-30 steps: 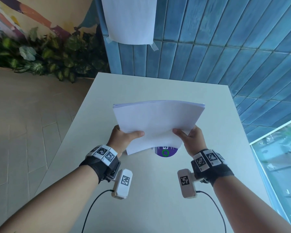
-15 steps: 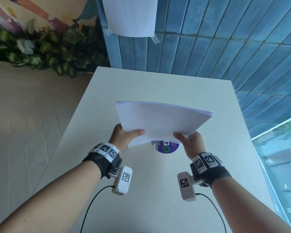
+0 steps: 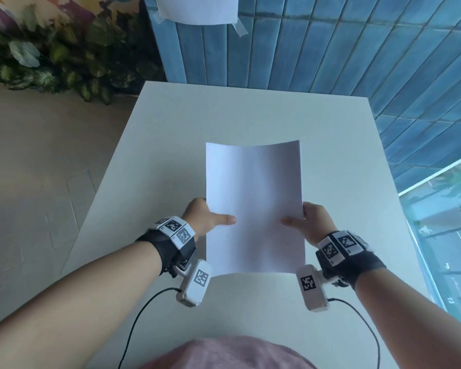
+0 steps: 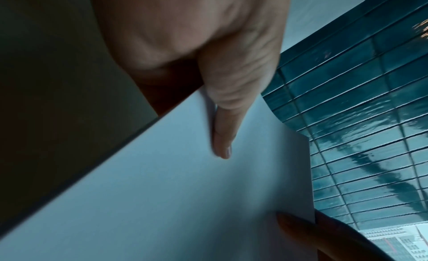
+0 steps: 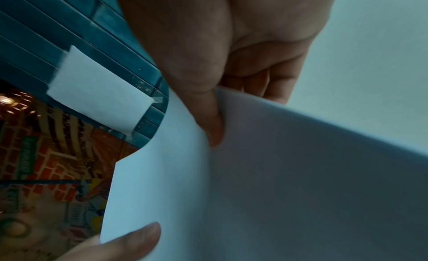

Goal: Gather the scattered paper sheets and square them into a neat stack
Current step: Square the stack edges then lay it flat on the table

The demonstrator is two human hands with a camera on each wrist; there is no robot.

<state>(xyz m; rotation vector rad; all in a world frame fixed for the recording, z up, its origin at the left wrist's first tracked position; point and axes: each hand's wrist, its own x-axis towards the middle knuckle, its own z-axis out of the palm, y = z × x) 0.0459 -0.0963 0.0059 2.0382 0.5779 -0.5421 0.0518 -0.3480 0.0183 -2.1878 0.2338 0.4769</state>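
Note:
A stack of white paper sheets is held above the white table, long side running away from me, its far end bowed. My left hand grips the stack's left edge, thumb on top and fingers hidden beneath. My right hand grips the right edge the same way. In the left wrist view the left thumb lies flat on the paper. The right wrist view shows the right thumb pressing the sheets, with fingers curled behind.
A blue tiled wall rises behind the table, with one white sheet taped to it. Leafy plants line the floor at left. A window runs along the right. Two cables trail from my wrists.
Both hands have turned the stack from lying crosswise to lengthwise and drawn it nearer to me. The purple sticker on the table is now hidden under the paper.

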